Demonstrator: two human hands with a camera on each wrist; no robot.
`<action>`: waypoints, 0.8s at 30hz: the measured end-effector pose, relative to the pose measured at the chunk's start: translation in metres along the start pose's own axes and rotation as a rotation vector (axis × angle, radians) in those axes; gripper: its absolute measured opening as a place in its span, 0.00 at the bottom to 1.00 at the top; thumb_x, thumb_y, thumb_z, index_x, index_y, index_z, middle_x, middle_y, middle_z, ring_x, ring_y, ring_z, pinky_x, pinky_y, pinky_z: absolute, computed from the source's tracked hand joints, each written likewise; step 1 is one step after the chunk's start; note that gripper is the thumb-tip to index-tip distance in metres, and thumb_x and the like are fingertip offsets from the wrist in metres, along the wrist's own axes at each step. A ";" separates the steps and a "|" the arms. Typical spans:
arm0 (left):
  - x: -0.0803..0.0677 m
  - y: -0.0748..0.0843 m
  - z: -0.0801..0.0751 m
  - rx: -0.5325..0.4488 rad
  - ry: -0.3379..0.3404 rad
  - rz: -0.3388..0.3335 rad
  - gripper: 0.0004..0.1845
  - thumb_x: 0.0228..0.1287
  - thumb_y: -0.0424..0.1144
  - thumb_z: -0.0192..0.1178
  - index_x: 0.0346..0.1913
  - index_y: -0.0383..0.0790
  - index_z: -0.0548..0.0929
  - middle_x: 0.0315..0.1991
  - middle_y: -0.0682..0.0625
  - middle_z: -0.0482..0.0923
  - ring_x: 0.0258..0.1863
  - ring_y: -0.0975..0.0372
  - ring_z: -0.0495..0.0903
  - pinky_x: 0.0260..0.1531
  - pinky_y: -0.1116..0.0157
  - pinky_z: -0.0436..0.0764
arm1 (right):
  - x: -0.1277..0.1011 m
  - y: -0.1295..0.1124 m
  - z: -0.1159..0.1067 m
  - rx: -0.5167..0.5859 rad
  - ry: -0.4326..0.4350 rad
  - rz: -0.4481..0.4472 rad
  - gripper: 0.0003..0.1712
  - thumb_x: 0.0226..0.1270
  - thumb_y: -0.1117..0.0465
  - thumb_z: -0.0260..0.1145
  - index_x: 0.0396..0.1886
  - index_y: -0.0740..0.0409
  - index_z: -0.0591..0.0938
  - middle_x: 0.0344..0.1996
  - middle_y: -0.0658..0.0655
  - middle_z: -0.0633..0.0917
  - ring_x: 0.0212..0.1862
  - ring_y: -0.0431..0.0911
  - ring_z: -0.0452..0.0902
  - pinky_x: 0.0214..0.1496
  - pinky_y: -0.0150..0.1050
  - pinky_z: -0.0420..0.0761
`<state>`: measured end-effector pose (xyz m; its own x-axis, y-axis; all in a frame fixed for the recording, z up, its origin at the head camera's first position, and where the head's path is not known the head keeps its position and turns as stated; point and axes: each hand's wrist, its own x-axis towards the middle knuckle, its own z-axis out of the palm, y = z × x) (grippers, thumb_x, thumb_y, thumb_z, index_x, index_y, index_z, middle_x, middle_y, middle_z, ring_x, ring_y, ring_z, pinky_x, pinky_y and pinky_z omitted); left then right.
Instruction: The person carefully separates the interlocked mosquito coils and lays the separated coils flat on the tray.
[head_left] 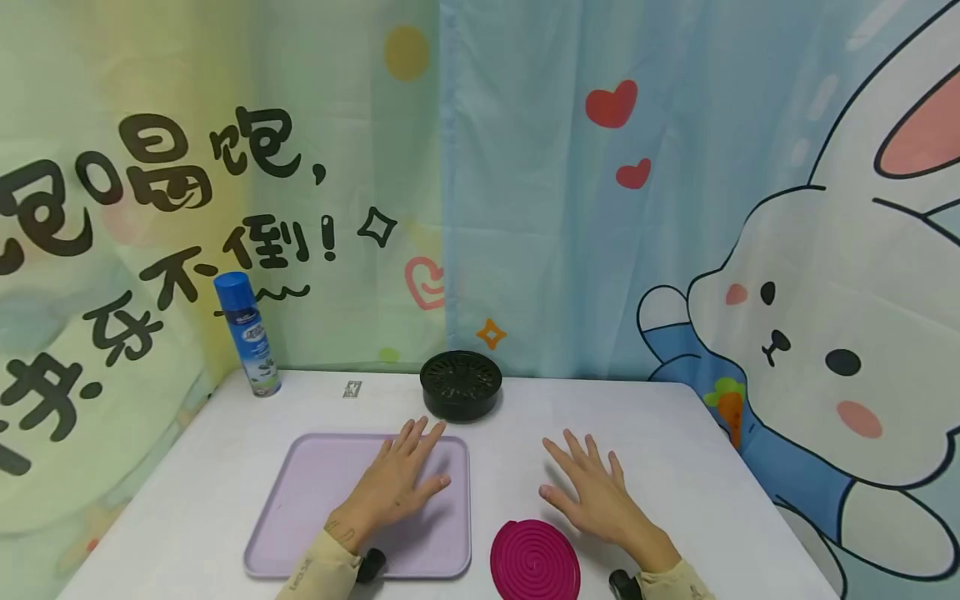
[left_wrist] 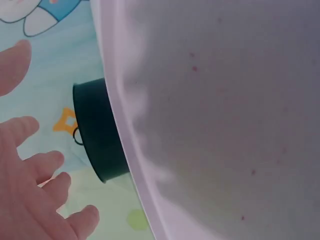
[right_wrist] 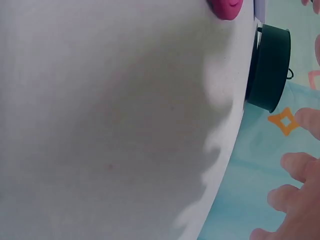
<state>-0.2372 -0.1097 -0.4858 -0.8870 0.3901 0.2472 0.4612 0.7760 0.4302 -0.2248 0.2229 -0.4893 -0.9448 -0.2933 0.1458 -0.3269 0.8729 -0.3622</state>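
Note:
My left hand (head_left: pixel 401 479) lies flat, fingers spread, on the right part of a lilac tray (head_left: pixel 315 500). My right hand (head_left: pixel 592 492) rests flat on the white table (head_left: pixel 675 433), just right of and above a magenta spiral coil (head_left: pixel 535 560) near the front edge. A black round holder with a grilled top (head_left: pixel 460 383) stands beyond both hands at the table's back. The left wrist view shows the fingers (left_wrist: pixel 35 195), the tray surface (left_wrist: pixel 225 125) and the holder (left_wrist: pixel 97 132). In the right wrist view are fingertips (right_wrist: pixel 295 200), the holder (right_wrist: pixel 270 67) and the coil's edge (right_wrist: pixel 227 7).
A blue spray can (head_left: pixel 247 333) stands upright at the back left corner. A small printed tag (head_left: pixel 352 388) lies on the table near the holder. A cartoon curtain (head_left: pixel 600 183) hangs right behind the table. The table's right edge runs diagonally toward the front.

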 end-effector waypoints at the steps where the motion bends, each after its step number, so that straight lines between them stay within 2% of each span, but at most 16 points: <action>1: 0.000 0.001 0.001 0.001 0.001 0.012 0.40 0.71 0.52 0.61 0.79 0.45 0.59 0.79 0.35 0.55 0.78 0.40 0.54 0.74 0.34 0.56 | -0.001 0.000 0.000 0.000 -0.003 -0.003 0.41 0.71 0.38 0.61 0.79 0.44 0.64 0.79 0.65 0.60 0.79 0.71 0.46 0.71 0.81 0.43; 12: -0.001 0.008 0.004 0.009 -0.027 0.083 0.42 0.70 0.54 0.62 0.80 0.41 0.58 0.78 0.34 0.56 0.78 0.40 0.56 0.75 0.39 0.58 | -0.009 -0.004 -0.004 0.025 -0.019 -0.035 0.42 0.70 0.37 0.62 0.79 0.45 0.64 0.78 0.63 0.61 0.79 0.69 0.49 0.73 0.78 0.44; 17: 0.000 0.018 0.002 0.003 -0.053 0.110 0.43 0.70 0.53 0.61 0.79 0.38 0.57 0.78 0.34 0.56 0.78 0.42 0.55 0.76 0.40 0.58 | -0.011 -0.004 -0.006 0.025 -0.036 -0.041 0.44 0.70 0.37 0.62 0.80 0.46 0.62 0.78 0.61 0.62 0.79 0.67 0.49 0.74 0.76 0.44; 24: 0.000 0.036 0.003 -0.034 -0.130 0.134 0.46 0.69 0.57 0.61 0.79 0.34 0.56 0.79 0.36 0.55 0.79 0.43 0.53 0.77 0.43 0.57 | -0.016 -0.005 -0.006 0.042 -0.056 -0.063 0.47 0.67 0.36 0.64 0.80 0.50 0.62 0.78 0.60 0.64 0.80 0.66 0.50 0.76 0.75 0.43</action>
<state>-0.2212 -0.0805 -0.4726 -0.8124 0.5509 0.1912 0.5737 0.6965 0.4310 -0.2082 0.2251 -0.4842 -0.9217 -0.3695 0.1186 -0.3853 0.8351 -0.3926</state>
